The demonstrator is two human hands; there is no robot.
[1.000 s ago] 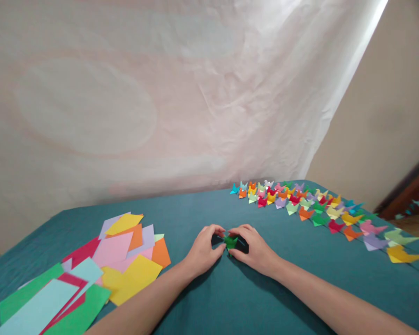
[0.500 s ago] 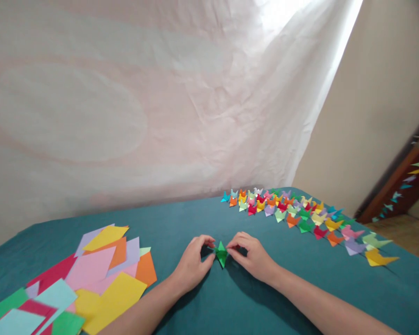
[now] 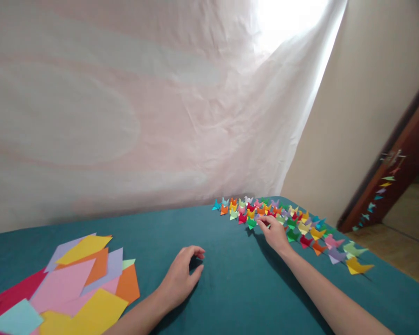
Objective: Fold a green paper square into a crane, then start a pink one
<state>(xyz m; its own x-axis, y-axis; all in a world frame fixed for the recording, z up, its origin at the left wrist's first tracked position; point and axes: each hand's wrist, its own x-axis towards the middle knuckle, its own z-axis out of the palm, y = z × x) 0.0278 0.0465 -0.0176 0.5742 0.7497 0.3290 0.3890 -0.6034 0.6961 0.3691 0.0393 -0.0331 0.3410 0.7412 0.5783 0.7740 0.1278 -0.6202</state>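
Between the fingertips of my right hand is a small green origami bird, held by one end at the front edge of the rows of folded birds. Those origami birds come in many colours and stand close together on the right side of the table. My left hand rests on the dark green tablecloth near the middle, fingers curved and apart from the thumb, holding nothing. My right hand and forearm hide some of the birds behind them.
Loose sheets of coloured paper lie overlapping at the left, by my left forearm. A pale curtain hangs behind the table's far edge. At the right, a string of folded paper hangs by a brown door.
My right hand has carried the green bird from the middle of the table forward and right to the rows. My left hand has let go of it and stays near the middle.
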